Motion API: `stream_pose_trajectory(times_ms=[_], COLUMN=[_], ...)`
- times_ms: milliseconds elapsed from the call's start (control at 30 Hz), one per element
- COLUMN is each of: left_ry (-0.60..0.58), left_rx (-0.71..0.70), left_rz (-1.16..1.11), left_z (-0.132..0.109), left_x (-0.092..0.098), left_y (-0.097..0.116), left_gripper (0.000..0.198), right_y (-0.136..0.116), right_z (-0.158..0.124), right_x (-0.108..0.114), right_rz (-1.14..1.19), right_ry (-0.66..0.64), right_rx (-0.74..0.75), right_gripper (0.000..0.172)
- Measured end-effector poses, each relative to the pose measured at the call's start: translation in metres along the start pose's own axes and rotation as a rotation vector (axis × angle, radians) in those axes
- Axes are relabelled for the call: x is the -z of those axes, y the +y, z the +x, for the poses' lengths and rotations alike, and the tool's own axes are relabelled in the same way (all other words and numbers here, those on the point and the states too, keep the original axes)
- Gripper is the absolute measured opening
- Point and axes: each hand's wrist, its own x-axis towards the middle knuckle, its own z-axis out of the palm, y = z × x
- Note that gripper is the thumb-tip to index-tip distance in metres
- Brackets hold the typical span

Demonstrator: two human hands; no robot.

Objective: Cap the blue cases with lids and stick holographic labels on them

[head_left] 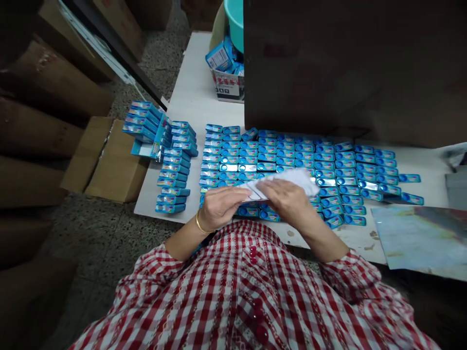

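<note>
A white folded sheet, slightly blurred, is held between my two hands above the front edge of the table. My left hand pinches its left end, with a gold bangle on the wrist. Across its middle lies my right hand, fingers closed on the sheet. Beneath and behind the hands, rows of small blue tins cover much of the white table. To the left stand blue boxes in a column, beside a stack of more blue boxes.
A carton with blue packs and a turquoise tub stands at the back. A dark panel rises behind the tins. Cardboard boxes fill the left floor. A shiny sheet lies at right.
</note>
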Motion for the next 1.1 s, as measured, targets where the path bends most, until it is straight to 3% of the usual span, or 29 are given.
stream_pose_trajectory(times_ms=[133, 267, 400, 500, 633, 733, 800, 867, 933, 1100], left_ry=[0.058, 0.177, 0.179, 0.292, 0.374, 0.317, 0.348, 0.410, 0.448, 0.540], left_rx=[0.015, 0.130, 0.263, 0.515, 0.932, 1.180, 1.287, 1.360, 1.395, 1.387], left_rz=[-0.011, -0.024, -0.010, -0.088, -0.545, -0.850, -0.907, -0.897, -0.894, -1.009], left_z=[-0.001, -0.002, 0.007, 0.018, 0.024, 0.019, 0.014, 0.008, 0.003, -0.004], left_x=[0.011, 0.019, 0.015, -0.006, -0.054, -0.091, -0.111, -0.123, -0.130, -0.129], left_y=[0.004, 0.006, 0.005, -0.011, -0.047, -0.068, -0.077, -0.084, -0.090, -0.100], left_gripper=[0.024, 0.025, 0.010, 0.015, 0.036, 0.039, 0.037, 0.033, 0.029, 0.023], right_y=[0.016, 0.031, 0.053, 0.082, 0.138, 0.177, 0.186, 0.174, 0.144, 0.065], right_z=[-0.013, -0.036, -0.052, -0.055, -0.050, -0.040, -0.027, -0.010, 0.011, 0.047], right_x=[0.001, 0.021, 0.036, 0.036, 0.024, 0.003, -0.017, -0.043, -0.071, -0.123], right_rz=[0.108, 0.160, 0.168, 0.081, -0.243, -0.390, -0.390, -0.322, -0.207, -0.006], right_ry=[-0.043, -0.010, 0.012, 0.011, -0.047, -0.160, -0.199, -0.167, -0.104, -0.170], right_rx=[-0.017, -0.054, -0.135, -0.212, -0.308, -0.295, -0.232, -0.178, -0.153, -0.039], right_gripper=[0.025, 0.030, 0.023, 0.036, 0.052, 0.048, 0.035, 0.026, 0.031, 0.039])
